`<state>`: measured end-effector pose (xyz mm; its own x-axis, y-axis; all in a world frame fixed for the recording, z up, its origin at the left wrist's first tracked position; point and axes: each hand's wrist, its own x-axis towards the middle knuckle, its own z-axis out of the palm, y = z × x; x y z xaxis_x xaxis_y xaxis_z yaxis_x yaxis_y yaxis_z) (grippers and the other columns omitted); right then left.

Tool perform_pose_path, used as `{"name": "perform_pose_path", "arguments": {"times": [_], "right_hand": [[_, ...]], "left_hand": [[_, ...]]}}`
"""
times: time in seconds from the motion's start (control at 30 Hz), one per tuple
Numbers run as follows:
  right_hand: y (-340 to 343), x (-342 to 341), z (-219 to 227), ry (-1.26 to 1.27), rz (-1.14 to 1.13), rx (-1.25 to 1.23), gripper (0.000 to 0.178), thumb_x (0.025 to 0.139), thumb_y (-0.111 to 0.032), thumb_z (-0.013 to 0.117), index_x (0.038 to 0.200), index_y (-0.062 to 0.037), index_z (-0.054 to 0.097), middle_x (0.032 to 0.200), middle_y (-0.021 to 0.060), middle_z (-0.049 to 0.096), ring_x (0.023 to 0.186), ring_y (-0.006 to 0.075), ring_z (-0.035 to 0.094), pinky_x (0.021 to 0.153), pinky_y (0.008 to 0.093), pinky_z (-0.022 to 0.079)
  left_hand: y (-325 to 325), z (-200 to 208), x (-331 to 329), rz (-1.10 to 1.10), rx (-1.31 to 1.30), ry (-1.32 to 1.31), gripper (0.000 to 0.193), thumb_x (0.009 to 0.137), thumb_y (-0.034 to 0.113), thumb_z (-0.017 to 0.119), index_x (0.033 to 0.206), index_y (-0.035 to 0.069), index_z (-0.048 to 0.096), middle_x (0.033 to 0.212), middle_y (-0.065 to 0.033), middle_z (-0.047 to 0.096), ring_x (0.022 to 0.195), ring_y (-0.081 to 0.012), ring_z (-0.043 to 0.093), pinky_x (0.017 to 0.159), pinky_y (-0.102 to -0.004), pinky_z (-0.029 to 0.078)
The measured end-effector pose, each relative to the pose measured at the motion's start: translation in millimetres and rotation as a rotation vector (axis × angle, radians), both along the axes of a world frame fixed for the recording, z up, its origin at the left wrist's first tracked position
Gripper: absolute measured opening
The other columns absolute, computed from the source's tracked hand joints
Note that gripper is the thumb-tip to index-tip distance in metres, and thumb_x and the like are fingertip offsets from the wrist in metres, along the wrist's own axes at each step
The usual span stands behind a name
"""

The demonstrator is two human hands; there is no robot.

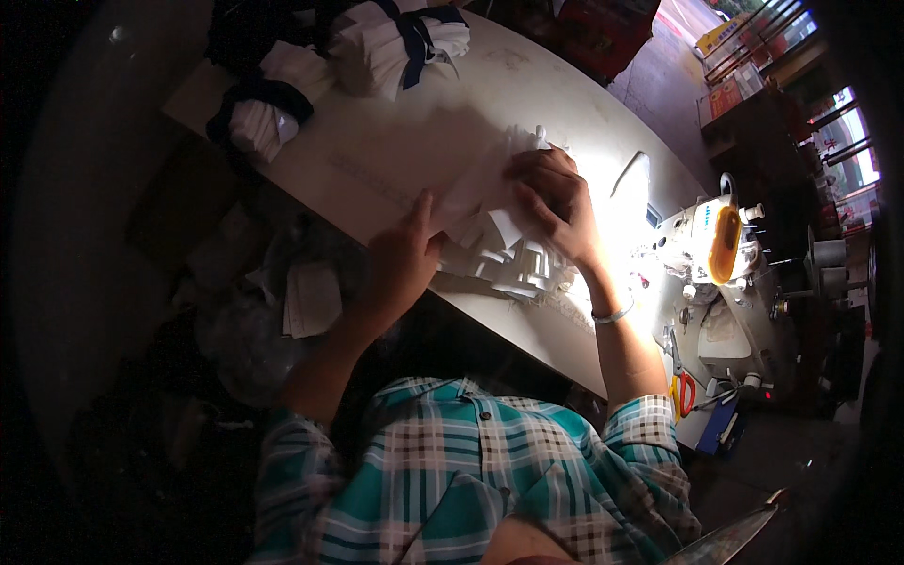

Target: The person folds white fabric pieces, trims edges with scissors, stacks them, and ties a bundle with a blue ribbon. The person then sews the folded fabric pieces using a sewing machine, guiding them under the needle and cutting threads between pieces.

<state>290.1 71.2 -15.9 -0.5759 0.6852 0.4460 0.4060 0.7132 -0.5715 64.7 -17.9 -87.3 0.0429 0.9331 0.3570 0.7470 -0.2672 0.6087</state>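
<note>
While fingers point(544, 164) hold cloth point(513, 259), plastic point(235, 350) touches white pieces point(313, 299).

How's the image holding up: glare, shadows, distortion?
Head view: harsh glare whitens the table beside the sewing machine; head view: a soft shadow falls left of the right hand, and the lower left is nearly black; head view: fisheye distortion bows the table's far edge.

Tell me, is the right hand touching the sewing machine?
Apart. The head view shows brightly lit tabletop between the right hand and the sewing machine.
</note>
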Motion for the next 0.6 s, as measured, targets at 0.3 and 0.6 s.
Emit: {"name": "perform_pose_path", "arguments": {"times": [0.3,0.6], "right_hand": [[-0.2,-24.1,-1.7,-0.323,-0.081,0.218,0.028,0.080,-0.021,0.065,0.105,-0.0109,0.070,0.113,0.0078,0.065,0.117,0.0258,0.052,0.099,0.0453,0.034],[0.7,-20.1,-6.9,-0.378,-0.123,0.227,0.036,0.080,-0.020,0.064,0.115,-0.0138,0.068,0.116,0.0063,0.066,0.118,0.0247,0.052,0.097,0.0458,0.035]], "left_hand": [[-7.3,43.8,-8.0,-0.040,-0.072,-0.138,0.054,0.088,0.008,0.070,0.137,0.003,0.047,0.099,-0.0198,0.069,0.089,-0.0283,0.069,0.077,-0.0420,0.054],[-4.2,24.3,-60.5,-0.035,-0.252,-0.359,0.039,0.093,0.011,0.064,0.128,-0.002,0.058,0.101,-0.0136,0.070,0.094,-0.0207,0.067,0.084,-0.0356,0.052]]}}
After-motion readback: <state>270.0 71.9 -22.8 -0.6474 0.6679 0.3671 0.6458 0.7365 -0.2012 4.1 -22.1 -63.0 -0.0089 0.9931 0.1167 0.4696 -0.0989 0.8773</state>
